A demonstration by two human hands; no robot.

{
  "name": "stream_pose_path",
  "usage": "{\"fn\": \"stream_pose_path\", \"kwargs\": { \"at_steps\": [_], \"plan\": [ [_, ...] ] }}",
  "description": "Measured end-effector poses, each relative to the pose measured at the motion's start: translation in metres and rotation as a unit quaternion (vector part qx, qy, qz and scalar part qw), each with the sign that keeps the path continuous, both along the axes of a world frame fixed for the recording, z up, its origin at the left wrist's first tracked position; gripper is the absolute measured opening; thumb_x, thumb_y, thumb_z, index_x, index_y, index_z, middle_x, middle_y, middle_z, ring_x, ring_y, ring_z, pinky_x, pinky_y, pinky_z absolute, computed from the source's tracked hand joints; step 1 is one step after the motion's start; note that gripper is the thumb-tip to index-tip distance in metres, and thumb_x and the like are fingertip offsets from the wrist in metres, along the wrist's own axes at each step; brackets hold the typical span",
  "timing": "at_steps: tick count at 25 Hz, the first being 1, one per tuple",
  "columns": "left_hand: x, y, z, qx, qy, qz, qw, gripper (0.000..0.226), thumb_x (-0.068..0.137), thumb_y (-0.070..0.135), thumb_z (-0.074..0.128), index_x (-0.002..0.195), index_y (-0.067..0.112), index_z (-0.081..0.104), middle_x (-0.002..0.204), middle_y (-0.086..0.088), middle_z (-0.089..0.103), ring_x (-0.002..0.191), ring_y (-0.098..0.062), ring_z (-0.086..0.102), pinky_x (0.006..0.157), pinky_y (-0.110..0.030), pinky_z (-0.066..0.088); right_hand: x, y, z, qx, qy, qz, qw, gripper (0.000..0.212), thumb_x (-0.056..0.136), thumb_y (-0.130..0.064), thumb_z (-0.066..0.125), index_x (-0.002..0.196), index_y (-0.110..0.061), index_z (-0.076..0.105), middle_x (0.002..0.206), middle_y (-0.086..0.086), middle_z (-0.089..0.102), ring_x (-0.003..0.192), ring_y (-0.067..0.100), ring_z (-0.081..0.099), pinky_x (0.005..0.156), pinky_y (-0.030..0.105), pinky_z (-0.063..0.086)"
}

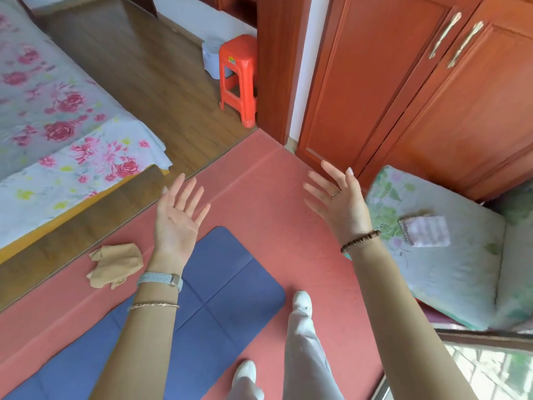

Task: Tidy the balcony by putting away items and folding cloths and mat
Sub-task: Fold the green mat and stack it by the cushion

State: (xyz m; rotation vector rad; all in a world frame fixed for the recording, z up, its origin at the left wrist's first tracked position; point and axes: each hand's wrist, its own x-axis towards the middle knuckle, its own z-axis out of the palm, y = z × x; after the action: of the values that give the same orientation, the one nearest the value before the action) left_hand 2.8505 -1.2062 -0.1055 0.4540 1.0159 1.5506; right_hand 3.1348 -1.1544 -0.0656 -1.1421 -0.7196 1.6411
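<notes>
A red carpet (259,180) is seen covering the floor through the middle and lower part of the frame. A reddish wooden cupboard (418,105) with two brass handles fills the upper right. A bed (52,111) under a sheet printed with pink roses takes up the upper left, with a strip of wooden floor (138,70) between it and the carpet.

A blue mat (225,295) is laid flat and unfolded on the carpet at the lower left, with crease lines showing across it. A floral cushion (450,278) is placed at the right edge, below the cupboard. An orange plastic stool (238,79) stands at top centre on the wooden floor, with a white tub (210,56) just behind it.

Both arms are raised over the carpet. The left hand (177,217) is held above the far end of the mat, palm up, fingers spread wide, nothing in it. The right hand (341,200) is likewise spread wide and holds nothing.

A crumpled tan cloth (115,265) lies on the carpet, just left of the mat. A small folded pink cloth (427,230) rests on the cushion. Two white shoes (302,301) are seen on the carpet, right of the mat.
</notes>
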Motion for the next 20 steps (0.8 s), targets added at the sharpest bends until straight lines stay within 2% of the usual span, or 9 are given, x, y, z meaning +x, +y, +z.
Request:
{"fn": "stream_pose_path", "kwargs": {
  "at_steps": [4,8,14,20],
  "plan": [
    [0.016,0.047,0.001,-0.005,0.023,0.047,0.999,0.049,0.101,0.049,0.034,0.143,0.026,0.047,0.141,0.002,0.056,0.133,-0.016,0.050,0.109,-0.045,0.039,0.019,0.076,0.002,-0.009,0.002,0.043,0.999,0.053,0.102,-0.050,0.022,0.138,-0.023,0.051,0.138,0.008,0.058,0.128,0.027,0.053,0.113,0.053,0.033],
    [0.040,0.082,0.000,-0.011,0.019,0.093,0.995,0.048,0.102,0.048,0.032,0.142,0.027,0.047,0.143,0.001,0.055,0.133,-0.015,0.051,0.107,-0.042,0.041,0.033,0.140,0.001,-0.021,0.001,0.095,0.995,0.053,0.101,-0.051,0.022,0.136,-0.025,0.052,0.137,0.007,0.058,0.126,0.025,0.055,0.114,0.053,0.031],
    [0.063,0.116,-0.018,-0.045,0.010,0.140,0.989,0.050,0.101,0.046,0.033,0.143,0.023,0.045,0.140,-0.006,0.056,0.132,-0.021,0.051,0.113,-0.048,0.036,0.040,0.199,-0.006,-0.027,0.001,0.141,0.990,0.051,0.101,-0.052,0.023,0.134,-0.025,0.054,0.136,0.008,0.059,0.125,0.025,0.056,0.113,0.053,0.033],
    [0.050,0.177,-0.020,-0.037,-0.003,0.173,0.984,0.048,0.101,0.046,0.034,0.141,0.023,0.049,0.140,-0.006,0.056,0.131,-0.022,0.053,0.109,-0.047,0.040,0.022,0.268,-0.010,-0.018,0.011,0.171,0.985,0.052,0.101,-0.053,0.026,0.134,-0.025,0.055,0.133,0.006,0.062,0.124,0.025,0.058,0.112,0.053,0.035]
  ]
}}
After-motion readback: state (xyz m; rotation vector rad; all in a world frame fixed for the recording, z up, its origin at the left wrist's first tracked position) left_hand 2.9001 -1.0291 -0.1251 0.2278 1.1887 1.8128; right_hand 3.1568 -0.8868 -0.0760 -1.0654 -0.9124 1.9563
